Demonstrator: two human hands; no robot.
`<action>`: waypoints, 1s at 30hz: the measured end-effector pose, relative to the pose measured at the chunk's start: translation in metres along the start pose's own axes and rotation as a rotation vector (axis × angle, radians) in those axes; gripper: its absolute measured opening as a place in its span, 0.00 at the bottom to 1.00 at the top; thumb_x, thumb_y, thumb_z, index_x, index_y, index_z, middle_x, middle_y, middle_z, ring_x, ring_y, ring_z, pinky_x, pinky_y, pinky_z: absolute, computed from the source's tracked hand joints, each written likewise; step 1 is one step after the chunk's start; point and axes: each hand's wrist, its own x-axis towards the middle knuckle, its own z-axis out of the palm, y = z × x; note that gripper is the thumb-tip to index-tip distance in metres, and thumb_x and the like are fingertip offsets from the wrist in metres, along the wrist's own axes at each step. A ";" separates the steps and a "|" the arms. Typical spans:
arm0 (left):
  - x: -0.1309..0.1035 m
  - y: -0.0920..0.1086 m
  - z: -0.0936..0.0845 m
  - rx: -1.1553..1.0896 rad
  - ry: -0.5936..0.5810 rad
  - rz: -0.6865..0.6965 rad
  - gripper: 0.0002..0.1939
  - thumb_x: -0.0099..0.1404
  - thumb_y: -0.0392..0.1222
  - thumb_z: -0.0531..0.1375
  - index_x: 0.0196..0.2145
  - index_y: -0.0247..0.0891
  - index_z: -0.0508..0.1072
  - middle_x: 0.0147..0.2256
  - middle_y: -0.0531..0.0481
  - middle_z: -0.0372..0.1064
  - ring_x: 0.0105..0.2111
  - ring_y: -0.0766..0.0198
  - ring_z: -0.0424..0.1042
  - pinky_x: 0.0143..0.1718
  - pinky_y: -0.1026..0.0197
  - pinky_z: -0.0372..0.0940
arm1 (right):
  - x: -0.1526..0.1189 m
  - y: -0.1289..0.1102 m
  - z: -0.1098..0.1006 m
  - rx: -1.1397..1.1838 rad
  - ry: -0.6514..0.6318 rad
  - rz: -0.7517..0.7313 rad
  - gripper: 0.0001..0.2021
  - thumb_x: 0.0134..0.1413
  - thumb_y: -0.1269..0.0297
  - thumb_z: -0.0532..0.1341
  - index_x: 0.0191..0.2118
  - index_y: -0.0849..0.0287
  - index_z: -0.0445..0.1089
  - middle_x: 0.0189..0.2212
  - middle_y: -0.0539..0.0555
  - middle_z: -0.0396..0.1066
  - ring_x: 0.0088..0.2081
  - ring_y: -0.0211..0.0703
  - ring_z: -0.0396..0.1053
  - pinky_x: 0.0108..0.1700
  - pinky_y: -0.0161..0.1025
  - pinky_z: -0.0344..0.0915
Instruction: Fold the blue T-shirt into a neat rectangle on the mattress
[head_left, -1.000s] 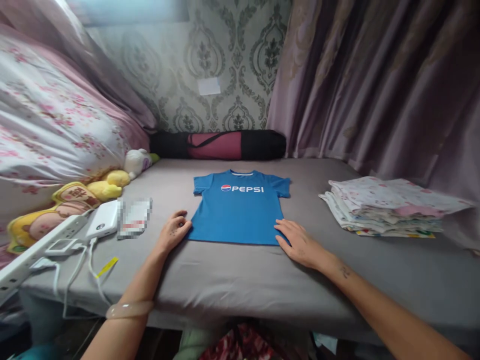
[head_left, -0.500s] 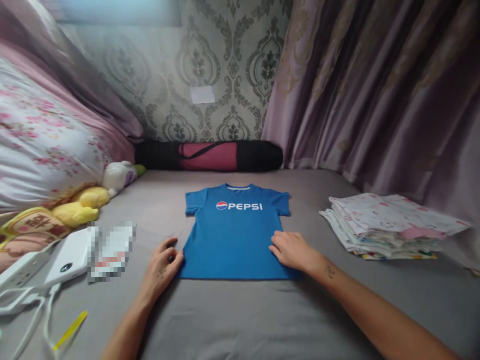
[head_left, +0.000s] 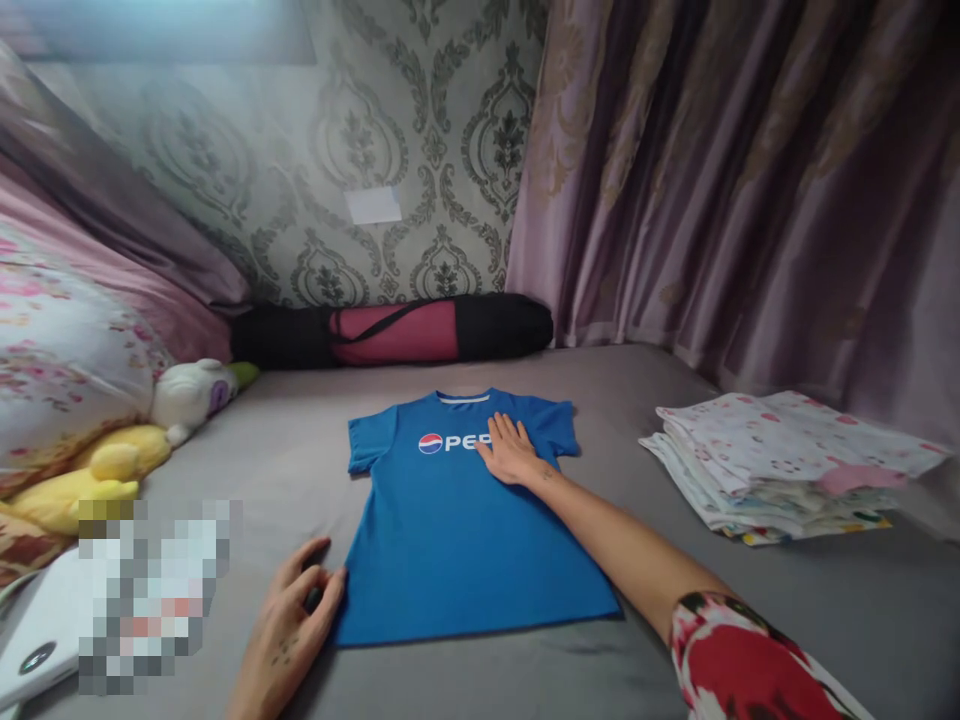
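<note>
A blue T-shirt point(head_left: 450, 550) with a white Pepsi print lies spread flat, front side up, on the grey bed sheet point(head_left: 420, 690). My right hand point(head_left: 510, 450) rests palm down on its chest, fingers stretched out, covering the last letters of the print. By the shirt's lower left edge is my left hand point(head_left: 296, 605); its fingers are loosely curved, thumb and fingers apart, with nothing seen between them. The thumb side comes close to the fabric edge; whether it touches I cannot tell.
At the right stands a stack of folded patterned cloths point(head_left: 780, 460). A black and red rolled bag point(head_left: 397, 332) lies along the wall. Plush toys point(head_left: 187, 395), a floral pillow point(head_left: 67, 340) and a white device point(head_left: 45, 640) beside a blurred-out item are at the left.
My right hand has moved from the shirt's lower right side up to its chest and flattened there. My left hand stays by the lower left edge. The view has shifted slightly.
</note>
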 end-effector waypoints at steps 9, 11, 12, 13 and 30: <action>0.000 0.000 -0.003 0.035 -0.015 0.004 0.23 0.64 0.59 0.51 0.21 0.42 0.71 0.52 0.45 0.69 0.52 0.52 0.69 0.52 0.53 0.67 | 0.075 0.016 0.005 -0.096 0.064 0.190 0.35 0.66 0.48 0.39 0.69 0.69 0.44 0.70 0.63 0.37 0.69 0.52 0.34 0.66 0.55 0.30; -0.001 0.000 -0.002 0.034 -0.021 0.005 0.22 0.64 0.58 0.51 0.21 0.42 0.71 0.52 0.45 0.69 0.52 0.53 0.69 0.52 0.53 0.67 | 0.077 0.019 0.005 -0.099 0.079 0.187 0.34 0.66 0.48 0.39 0.69 0.68 0.44 0.70 0.62 0.38 0.69 0.52 0.35 0.66 0.55 0.30; -0.001 0.000 -0.002 0.031 -0.021 0.006 0.22 0.64 0.58 0.52 0.21 0.42 0.71 0.52 0.45 0.69 0.52 0.53 0.69 0.52 0.53 0.67 | 0.076 0.020 0.004 -0.100 0.073 0.186 0.34 0.66 0.48 0.39 0.69 0.68 0.44 0.70 0.62 0.38 0.69 0.52 0.35 0.66 0.55 0.30; -0.001 -0.001 -0.001 0.026 -0.018 0.005 0.22 0.64 0.58 0.51 0.21 0.42 0.71 0.52 0.45 0.69 0.53 0.52 0.69 0.52 0.53 0.67 | 0.076 0.020 0.002 -0.098 0.058 0.189 0.34 0.66 0.49 0.40 0.69 0.68 0.44 0.70 0.62 0.38 0.69 0.52 0.35 0.66 0.55 0.31; -0.009 0.007 0.001 -0.044 -0.002 -0.080 0.20 0.66 0.55 0.52 0.23 0.41 0.69 0.56 0.45 0.65 0.58 0.51 0.63 0.58 0.47 0.61 | 0.070 -0.081 0.024 -0.043 -0.130 -0.247 0.34 0.66 0.51 0.37 0.69 0.70 0.44 0.70 0.59 0.38 0.70 0.47 0.33 0.67 0.50 0.28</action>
